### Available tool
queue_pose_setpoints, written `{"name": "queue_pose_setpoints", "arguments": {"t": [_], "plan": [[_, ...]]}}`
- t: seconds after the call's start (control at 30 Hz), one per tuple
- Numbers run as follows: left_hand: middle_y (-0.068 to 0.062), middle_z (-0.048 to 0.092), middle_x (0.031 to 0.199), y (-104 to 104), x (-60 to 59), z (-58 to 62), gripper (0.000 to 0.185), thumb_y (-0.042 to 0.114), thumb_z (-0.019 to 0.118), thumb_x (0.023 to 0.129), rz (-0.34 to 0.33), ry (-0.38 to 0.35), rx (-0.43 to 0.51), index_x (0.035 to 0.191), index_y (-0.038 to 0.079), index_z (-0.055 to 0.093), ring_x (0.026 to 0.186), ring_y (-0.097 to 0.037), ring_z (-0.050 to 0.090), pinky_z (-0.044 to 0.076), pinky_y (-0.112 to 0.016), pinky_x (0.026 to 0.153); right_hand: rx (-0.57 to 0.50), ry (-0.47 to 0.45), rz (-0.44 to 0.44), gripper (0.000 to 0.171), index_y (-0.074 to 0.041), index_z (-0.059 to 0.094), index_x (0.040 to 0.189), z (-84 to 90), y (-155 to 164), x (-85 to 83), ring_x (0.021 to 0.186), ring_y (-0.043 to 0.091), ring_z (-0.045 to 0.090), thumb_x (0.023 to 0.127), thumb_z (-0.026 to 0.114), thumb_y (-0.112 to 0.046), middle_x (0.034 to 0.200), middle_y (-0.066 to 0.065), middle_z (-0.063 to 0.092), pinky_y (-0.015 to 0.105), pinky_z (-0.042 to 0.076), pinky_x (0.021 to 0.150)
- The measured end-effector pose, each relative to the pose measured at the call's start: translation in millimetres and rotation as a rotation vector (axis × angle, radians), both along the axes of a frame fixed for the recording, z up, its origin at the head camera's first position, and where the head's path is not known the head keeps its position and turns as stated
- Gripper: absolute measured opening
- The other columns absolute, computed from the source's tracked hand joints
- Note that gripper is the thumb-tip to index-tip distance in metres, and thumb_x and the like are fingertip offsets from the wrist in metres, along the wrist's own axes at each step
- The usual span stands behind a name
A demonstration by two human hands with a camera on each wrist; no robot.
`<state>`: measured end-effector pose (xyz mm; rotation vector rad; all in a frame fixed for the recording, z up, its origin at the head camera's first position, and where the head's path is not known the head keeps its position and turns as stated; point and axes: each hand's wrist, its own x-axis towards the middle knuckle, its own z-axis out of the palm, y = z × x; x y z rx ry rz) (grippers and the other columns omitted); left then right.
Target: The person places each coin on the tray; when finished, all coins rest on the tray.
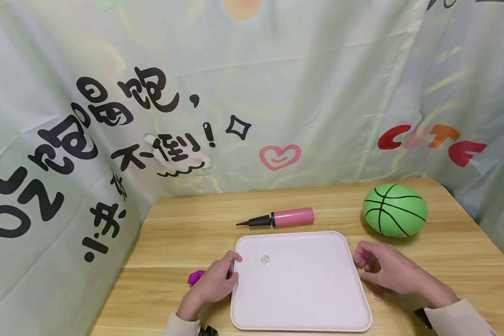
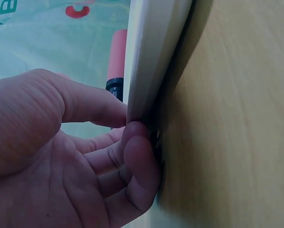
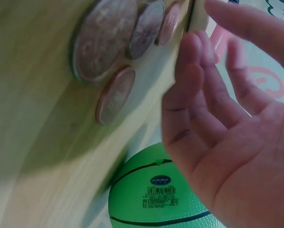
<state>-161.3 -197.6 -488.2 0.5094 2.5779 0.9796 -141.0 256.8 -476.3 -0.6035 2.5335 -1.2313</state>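
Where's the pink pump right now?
In the head view the pink pump lies on the wooden table just behind the white tray, left of the green ball, nozzle pointing left.

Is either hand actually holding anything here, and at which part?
The left hand grips the flat white plastic tray at its left rim, thumb above, fingers under. The right hand holds nothing.

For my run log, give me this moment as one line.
left hand: pinches tray left edge | right hand: open, over coins | on tray: one coin | behind: pump, ball
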Motion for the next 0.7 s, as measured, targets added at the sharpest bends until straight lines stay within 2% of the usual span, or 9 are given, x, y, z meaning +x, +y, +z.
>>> {"name": "queue_pose_setpoints", "arguments": {"t": [0.1,0.17,0.43,0.7], "plan": [[0.003,0.051,0.077,0,-0.6,-1.5,0.034,0.009,0.056,0.101,0.002,-0.005,-0.004,0.134,0.005,0.050,0.064,-0.006,0.047,0.041,-0.020,0.061,0.040,0.049,0.004,0.030,-0.012,0.057,0.098,-2.6,3,-0.2,0.075,0.001,0.057,0.082,0.081,-0.005,0.084,-0.001,0.058,0.023,0.051,0.064],[0.003,0.051,0.077,0,-0.8,-1.9,0.034,0.009,0.056,0.101,0.003,-0.007,-0.002,0.134,0.005,0.050,0.064,-0.005,0.047,0.041,-0.020,0.060,0.047,0.057,-0.004,0.031,-0.012,0.057,0.098,-4.0,4,0.4,0.076,0.001,0.056,0.080,0.081,-0.005,0.085,-0.001,0.059,0.022,0.051,0.065],[0.004,0.050,0.076,-1,-0.7,-3.3,0.034,0.009,0.056,0.101,0.004,-0.009,-0.003,0.134,0.006,0.051,0.064,-0.005,0.047,0.041,-0.020,0.060,0.118,0.093,-0.041,0.031,-0.015,0.058,0.097,-5.9,7,2.0,0.078,0.000,0.056,0.078,0.081,-0.006,0.085,-0.005,0.061,0.021,0.049,0.068],[0.003,0.050,0.076,-1,-0.7,-1.9,0.034,0.008,0.057,0.100,-0.003,0.001,0.005,0.133,0.005,0.051,0.063,-0.006,0.046,0.041,-0.021,0.060,0.149,0.142,-0.035,0.031,-0.017,0.058,0.094,-6.1,12,0.0,0.076,-0.002,0.056,0.077,0.083,-0.007,0.083,-0.008,0.061,0.021,0.049,0.067]]}}
